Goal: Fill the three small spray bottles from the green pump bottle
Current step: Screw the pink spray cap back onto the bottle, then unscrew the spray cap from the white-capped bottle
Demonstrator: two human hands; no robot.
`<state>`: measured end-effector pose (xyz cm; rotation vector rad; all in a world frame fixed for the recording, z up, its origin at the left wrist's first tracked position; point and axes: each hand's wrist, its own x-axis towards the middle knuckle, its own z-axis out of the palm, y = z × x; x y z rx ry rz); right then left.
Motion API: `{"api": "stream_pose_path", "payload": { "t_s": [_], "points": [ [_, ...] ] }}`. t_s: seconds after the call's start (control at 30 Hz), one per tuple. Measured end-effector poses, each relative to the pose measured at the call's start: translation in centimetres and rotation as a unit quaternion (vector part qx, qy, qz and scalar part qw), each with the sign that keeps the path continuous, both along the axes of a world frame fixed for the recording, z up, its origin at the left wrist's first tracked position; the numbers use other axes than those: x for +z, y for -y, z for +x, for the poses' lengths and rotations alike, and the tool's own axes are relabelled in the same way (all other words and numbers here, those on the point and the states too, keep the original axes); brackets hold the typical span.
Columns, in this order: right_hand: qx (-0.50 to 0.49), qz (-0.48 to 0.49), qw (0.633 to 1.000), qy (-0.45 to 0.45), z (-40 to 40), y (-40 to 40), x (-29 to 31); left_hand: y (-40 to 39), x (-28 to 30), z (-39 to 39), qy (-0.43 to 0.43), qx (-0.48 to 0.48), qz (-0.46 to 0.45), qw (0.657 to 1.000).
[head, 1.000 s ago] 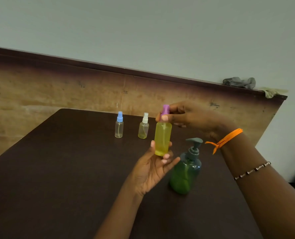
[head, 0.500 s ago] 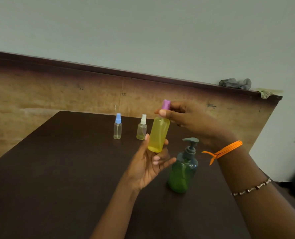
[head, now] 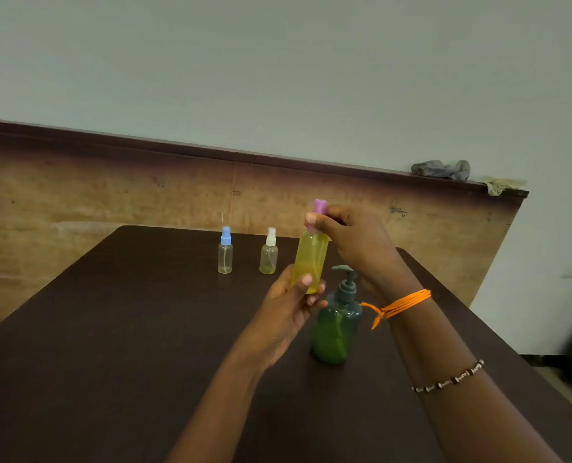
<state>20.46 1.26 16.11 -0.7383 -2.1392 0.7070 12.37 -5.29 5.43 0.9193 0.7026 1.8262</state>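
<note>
1. Over the middle of the table, a bit toward the far edge, I've got the yellow spray bottle lifted clear of the surface. My left hand is wrapped around its lower end, fingers curled shut on it, and my right hand is pinched closed on the purple cap up top. Looks like I'm twisting the cap, but can't say if it's going on or coming off.
2. Progress-wise: this one looks full of yellow liquid nearly to the shoulder, so I'd call it filled, or close.
3. The blue-capped bottle and the white-capped bottle stand side by side near the far edge, caps on. The blue one looks basically empty, the white one has just a little at the bottom. So my guess is two of three are left.
4. The green pump bottle stands on the table just right of my left hand, near the right edge, under my right wrist. Nobody's touching it and there's plenty of liquid in it.
5. Orientation: the yellow bottle is close to upright, long axis running up and down, leaning slightly so the cap end tips right. Cap points up.
</note>
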Motion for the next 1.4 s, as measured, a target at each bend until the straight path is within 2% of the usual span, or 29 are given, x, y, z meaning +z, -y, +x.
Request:
{"api": "stream_pose_path", "payload": {
  "t_s": [0.2, 0.3, 0.37, 0.43, 0.57, 0.7, 0.77, 0.87, 0.97, 1.1, 1.4],
  "points": [
    [0.014, -0.028, 0.994, -0.106, 0.9, 0.8, -1.0, 1.3, 1.6, 2.1, -0.113, 0.131, -0.043, 0.984],
    [0.043, -0.106, 0.986, -0.124, 0.1, 1.5, -3.2, 1.8, 2.2, 1.7, -0.143, 0.175, -0.042, 0.973],
    [0.072, -0.176, 0.974, -0.125, -0.9, 1.8, -5.0, 1.9, 2.4, 0.9, -0.159, 0.187, -0.039, 0.969],
    [0.074, -0.168, 0.977, -0.106, -2.0, 1.7, -6.4, 2.0, 2.1, -0.3, -0.201, 0.187, -0.054, 0.960],
    [0.074, -0.189, 0.971, -0.126, -4.9, 0.7, -7.9, 1.8, 1.7, -3.5, -0.290, 0.161, -0.095, 0.939],
    [-0.005, -0.216, 0.961, -0.171, -8.9, -1.7, -10.2, 0.4, 1.0, -7.1, -0.351, 0.208, -0.181, 0.895],
    [-0.084, -0.210, 0.964, -0.142, -10.7, -4.0, -11.7, -0.4, 0.2, -8.9, -0.366, 0.242, -0.204, 0.875],
    [-0.216, -0.201, 0.952, -0.079, -13.0, -8.0, -14.3, -1.9, -0.8, -11.1, -0.354, 0.248, -0.202, 0.879],
    [-0.289, -0.208, 0.931, -0.082, -14.5, -10.7, -15.9, -3.5, -1.8, -12.9, -0.351, 0.250, -0.194, 0.881],
    [-0.338, -0.221, 0.909, -0.106, -15.5, -13.3, -17.0, -5.4, -3.6, -14.4, -0.350, 0.257, -0.203, 0.878],
    [-0.354, -0.213, 0.905, -0.096, -15.9, -16.2, -18.0, -6.9, -4.5, -15.2, -0.335, 0.265, -0.191, 0.884]
  ]
}}
